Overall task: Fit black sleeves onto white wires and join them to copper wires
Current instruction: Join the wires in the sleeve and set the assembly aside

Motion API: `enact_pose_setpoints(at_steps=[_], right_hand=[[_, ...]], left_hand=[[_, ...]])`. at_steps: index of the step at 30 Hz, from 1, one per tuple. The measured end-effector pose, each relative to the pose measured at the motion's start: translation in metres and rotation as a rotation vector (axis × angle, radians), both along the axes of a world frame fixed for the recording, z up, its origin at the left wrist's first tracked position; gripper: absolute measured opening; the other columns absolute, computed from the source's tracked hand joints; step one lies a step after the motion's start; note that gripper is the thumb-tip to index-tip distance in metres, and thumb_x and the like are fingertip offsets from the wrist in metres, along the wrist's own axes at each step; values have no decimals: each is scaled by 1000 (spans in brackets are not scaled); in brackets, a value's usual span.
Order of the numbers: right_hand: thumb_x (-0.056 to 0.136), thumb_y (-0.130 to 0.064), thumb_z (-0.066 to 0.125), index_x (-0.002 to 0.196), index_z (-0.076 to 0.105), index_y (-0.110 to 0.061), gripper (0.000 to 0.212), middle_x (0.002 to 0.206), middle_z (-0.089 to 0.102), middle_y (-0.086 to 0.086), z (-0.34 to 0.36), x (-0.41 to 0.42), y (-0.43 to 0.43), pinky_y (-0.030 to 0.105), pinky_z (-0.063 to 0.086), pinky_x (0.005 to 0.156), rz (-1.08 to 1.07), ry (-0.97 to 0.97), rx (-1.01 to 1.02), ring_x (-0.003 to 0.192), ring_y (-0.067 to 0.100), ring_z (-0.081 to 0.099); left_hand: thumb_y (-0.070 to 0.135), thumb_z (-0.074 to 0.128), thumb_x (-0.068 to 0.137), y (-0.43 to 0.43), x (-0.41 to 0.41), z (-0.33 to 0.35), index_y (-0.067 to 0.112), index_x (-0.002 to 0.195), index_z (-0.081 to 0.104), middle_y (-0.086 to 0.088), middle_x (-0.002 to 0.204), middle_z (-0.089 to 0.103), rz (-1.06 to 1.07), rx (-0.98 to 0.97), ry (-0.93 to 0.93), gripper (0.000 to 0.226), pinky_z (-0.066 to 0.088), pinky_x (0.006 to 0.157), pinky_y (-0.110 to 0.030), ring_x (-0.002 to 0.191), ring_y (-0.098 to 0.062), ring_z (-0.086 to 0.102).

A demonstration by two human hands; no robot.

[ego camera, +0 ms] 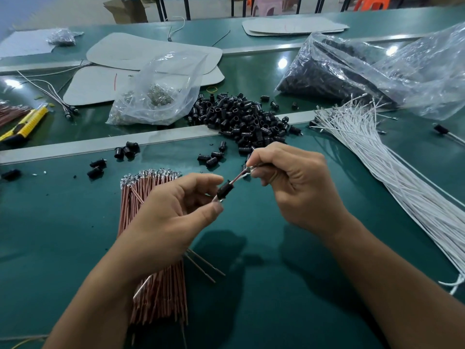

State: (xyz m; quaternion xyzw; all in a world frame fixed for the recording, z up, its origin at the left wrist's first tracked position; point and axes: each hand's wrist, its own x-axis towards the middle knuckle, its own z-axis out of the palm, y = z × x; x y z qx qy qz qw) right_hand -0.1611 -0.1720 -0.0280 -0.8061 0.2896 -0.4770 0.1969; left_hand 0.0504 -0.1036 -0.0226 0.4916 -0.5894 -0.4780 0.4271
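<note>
Over the copper wires [156, 293], the left hand [173, 217] pinches a black sleeve [224, 191]. A thin wire [238, 178] runs from it to the right hand [297, 182], which grips the wire's end. The sleeve seems light and small, the wire bendy, so holding close to the sleeve is better. I can read no writing.

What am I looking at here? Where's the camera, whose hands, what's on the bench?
No machine here: one camera worn on a person's head looks down at their two bare hands. The left hand pinches a black sleeve; the right hand pinches the thin wires running out of it. On the green table lie a bundle of copper wires under the left arm, white wires fanned at right, a pile of loose black sleeves, a small clear bag, a large clear bag and a yellow utility knife.
</note>
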Motion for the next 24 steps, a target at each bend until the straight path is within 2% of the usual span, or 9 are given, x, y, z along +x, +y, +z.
enact_pose_setpoints(at_steps=[3,7,11,12,13,15,16,18,24], right_hand=[[84,27,58,92,70,6,25,81,64,10,1,-1,0,14,45,67,-12,-5,-12,67,8,56],[85,25,59,92,70,6,23,80,63,9,1,0,0,14,45,67,-13,6,-18,67,9,55],[87,22,61,92,70,7,18,80,63,6,2,2,3,16,46,65,-27,-11,-19,66,8,55],[87,21,61,92,70,7,17,81,63,6,2,3,3,17,47,64,-26,-13,-17,66,9,55],[88,21,61,92,70,7,17,81,63,6,2,4,4,17,47,64,-21,-13,-14,66,10,55],[87,21,61,92,70,7,17,80,62,5,3,4,4,15,45,65,-5,-7,-10,66,8,55],[87,22,61,92,70,7,18,80,62,5,3,4,4,14,44,66,4,-5,-8,66,8,55],[87,21,61,92,70,7,17,79,62,6,4,4,5,14,43,66,26,-4,-2,65,10,55],[88,20,61,92,69,6,17,78,59,1,4,4,7,13,42,66,62,4,24,64,10,53]], left_hand=[[26,66,80,2,3,0,18,96,74,-7,84,73,22,-46,-65,20,54,60,-23,68,-16,66],[33,67,83,2,2,0,27,93,72,-6,75,70,51,-99,-85,14,52,54,-28,61,-16,62],[34,75,82,4,-4,-1,31,97,70,-10,76,67,96,-195,-137,16,53,55,-50,64,-38,59],[35,73,82,5,-5,-1,32,95,69,-11,74,66,117,-226,-163,15,50,54,-51,63,-39,58],[36,70,83,6,-6,0,31,93,69,-10,70,64,130,-256,-199,11,48,51,-48,59,-36,56],[37,65,92,6,-4,0,29,88,69,-1,61,59,119,-297,-252,10,42,43,-33,48,-20,48],[38,62,94,6,-4,0,28,85,68,4,58,56,94,-297,-256,15,38,42,-25,45,-10,43],[41,57,94,5,-3,1,25,86,69,7,59,52,48,-250,-216,21,32,45,-17,48,-3,40],[42,51,94,4,-4,0,27,93,71,6,59,45,-4,-130,-97,26,30,45,-31,51,-14,38]])
